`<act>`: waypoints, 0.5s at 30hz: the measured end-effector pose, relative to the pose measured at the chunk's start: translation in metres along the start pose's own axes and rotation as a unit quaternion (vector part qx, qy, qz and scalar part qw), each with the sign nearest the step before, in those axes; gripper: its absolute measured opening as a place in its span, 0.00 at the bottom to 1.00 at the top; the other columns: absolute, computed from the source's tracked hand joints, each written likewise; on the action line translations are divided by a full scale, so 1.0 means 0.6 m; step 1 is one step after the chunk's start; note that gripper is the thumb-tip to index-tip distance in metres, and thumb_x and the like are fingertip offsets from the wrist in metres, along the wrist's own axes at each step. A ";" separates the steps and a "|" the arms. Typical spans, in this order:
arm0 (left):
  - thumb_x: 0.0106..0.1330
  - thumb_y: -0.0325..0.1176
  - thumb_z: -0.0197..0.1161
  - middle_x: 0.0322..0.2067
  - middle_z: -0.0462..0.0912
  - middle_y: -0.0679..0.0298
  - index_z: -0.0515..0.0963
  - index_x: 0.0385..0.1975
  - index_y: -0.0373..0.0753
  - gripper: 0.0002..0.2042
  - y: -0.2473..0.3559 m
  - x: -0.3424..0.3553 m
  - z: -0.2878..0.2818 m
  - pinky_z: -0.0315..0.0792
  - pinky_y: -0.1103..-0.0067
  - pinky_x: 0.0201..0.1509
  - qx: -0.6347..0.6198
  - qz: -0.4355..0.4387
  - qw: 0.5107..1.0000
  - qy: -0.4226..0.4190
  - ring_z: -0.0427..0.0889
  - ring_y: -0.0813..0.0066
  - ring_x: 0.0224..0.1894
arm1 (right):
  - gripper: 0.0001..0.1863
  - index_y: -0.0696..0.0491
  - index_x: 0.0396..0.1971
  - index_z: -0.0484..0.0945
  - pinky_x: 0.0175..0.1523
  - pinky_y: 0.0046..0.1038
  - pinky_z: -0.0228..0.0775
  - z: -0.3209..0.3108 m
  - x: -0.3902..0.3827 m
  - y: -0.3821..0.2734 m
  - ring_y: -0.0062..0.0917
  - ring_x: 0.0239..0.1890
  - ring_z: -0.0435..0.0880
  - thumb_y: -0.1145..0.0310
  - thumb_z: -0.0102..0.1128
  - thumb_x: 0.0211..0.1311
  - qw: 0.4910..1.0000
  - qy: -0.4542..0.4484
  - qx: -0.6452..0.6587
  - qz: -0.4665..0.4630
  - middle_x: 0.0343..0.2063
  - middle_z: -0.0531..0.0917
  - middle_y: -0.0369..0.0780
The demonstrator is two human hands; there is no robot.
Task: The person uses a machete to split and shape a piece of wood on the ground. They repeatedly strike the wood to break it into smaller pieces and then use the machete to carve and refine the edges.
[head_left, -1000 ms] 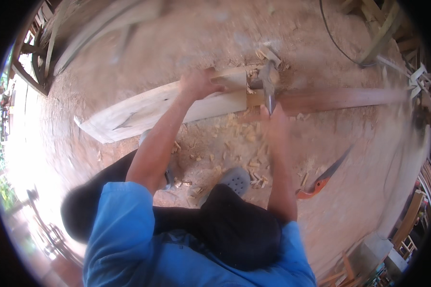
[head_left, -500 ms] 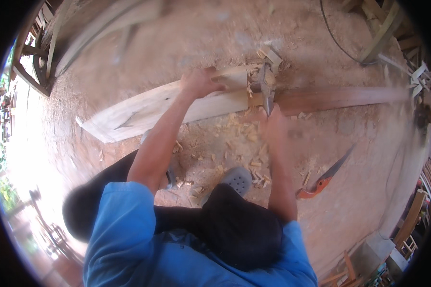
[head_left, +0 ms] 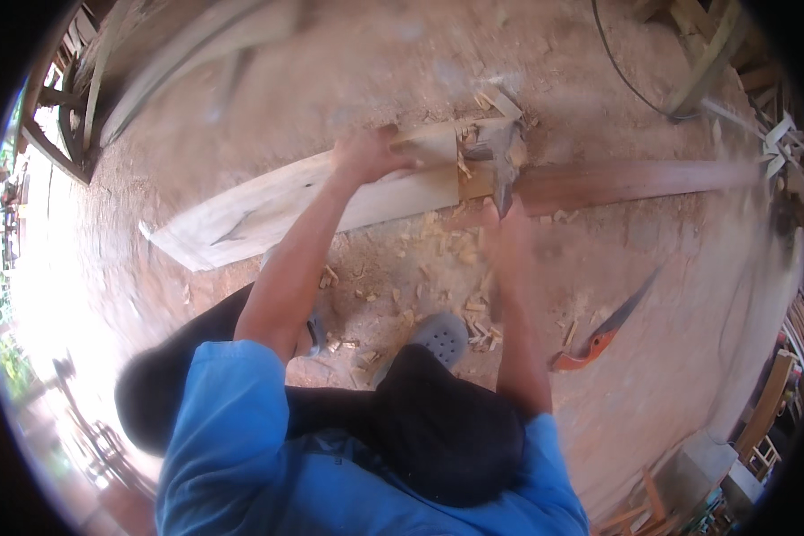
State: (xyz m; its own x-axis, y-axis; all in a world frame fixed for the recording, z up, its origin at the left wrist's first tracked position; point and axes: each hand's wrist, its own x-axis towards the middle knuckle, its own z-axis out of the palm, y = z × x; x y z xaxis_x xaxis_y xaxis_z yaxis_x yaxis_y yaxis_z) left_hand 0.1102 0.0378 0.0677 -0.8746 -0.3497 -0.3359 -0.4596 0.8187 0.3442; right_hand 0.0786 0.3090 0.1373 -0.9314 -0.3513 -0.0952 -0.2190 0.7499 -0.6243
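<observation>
As the pale board [head_left: 268,201] is on the ground [head_left: 616,268], the left hand [head_left: 366,159] rests at its far edge, finger grip unclear; the right hand [head_left: 507,230] clasps a blurred tool [head_left: 506,165] near the board's right end. Chopping seems in hand; the next stroke needs steady aim.

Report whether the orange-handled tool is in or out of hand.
Out: the orange-handled tool lies on the ground, apart from the right hand.

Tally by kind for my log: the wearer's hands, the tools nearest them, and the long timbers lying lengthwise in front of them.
Hands: 2 (left hand, right hand)
Tools: 2 (held tool, orange-handled saw)
Timbers: 2 (pale timber, reddish-brown timber)
Total: 6
</observation>
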 end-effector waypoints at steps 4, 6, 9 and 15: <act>0.52 0.71 0.67 0.50 0.86 0.56 0.79 0.59 0.49 0.40 0.004 -0.008 0.003 0.77 0.60 0.58 0.031 0.002 1.000 0.002 0.85 0.56 0.54 | 0.21 0.61 0.41 0.77 0.37 0.40 0.72 -0.007 0.013 0.009 0.31 0.29 0.80 0.54 0.60 0.71 0.992 0.024 0.105 0.063 0.25 0.80 0.47; 0.53 0.71 0.66 0.49 0.87 0.56 0.79 0.59 0.48 0.40 0.009 -0.014 0.000 0.77 0.60 0.57 0.023 -0.017 0.999 -0.016 0.85 0.57 0.54 | 0.22 0.60 0.40 0.77 0.36 0.39 0.72 -0.060 0.021 -0.005 0.31 0.29 0.80 0.52 0.60 0.71 0.980 0.092 0.160 0.076 0.24 0.79 0.46; 0.53 0.72 0.66 0.46 0.88 0.57 0.79 0.58 0.48 0.39 0.020 -0.020 -0.009 0.78 0.61 0.56 0.032 -0.031 0.998 -0.036 0.86 0.57 0.52 | 0.22 0.61 0.42 0.77 0.38 0.40 0.73 -0.110 0.025 -0.029 0.33 0.30 0.81 0.53 0.60 0.71 0.949 0.093 0.283 0.108 0.26 0.80 0.47; 0.54 0.71 0.67 0.45 0.88 0.56 0.79 0.56 0.47 0.38 0.028 -0.032 -0.019 0.78 0.61 0.55 0.049 -0.014 0.999 -0.006 0.86 0.55 0.51 | 0.24 0.64 0.48 0.76 0.47 0.44 0.74 -0.022 0.013 -0.020 0.47 0.37 0.84 0.55 0.60 0.70 0.994 -0.043 0.072 0.065 0.34 0.83 0.56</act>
State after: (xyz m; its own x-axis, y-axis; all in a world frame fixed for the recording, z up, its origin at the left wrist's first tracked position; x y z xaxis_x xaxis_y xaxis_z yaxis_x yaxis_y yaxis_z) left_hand 0.1177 0.0529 0.0902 -0.8590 -0.3682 -0.3558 -0.4665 0.8492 0.2476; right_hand 0.0704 0.3045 0.1542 -0.9198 -0.3078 -0.2434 -0.0495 0.7063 -0.7062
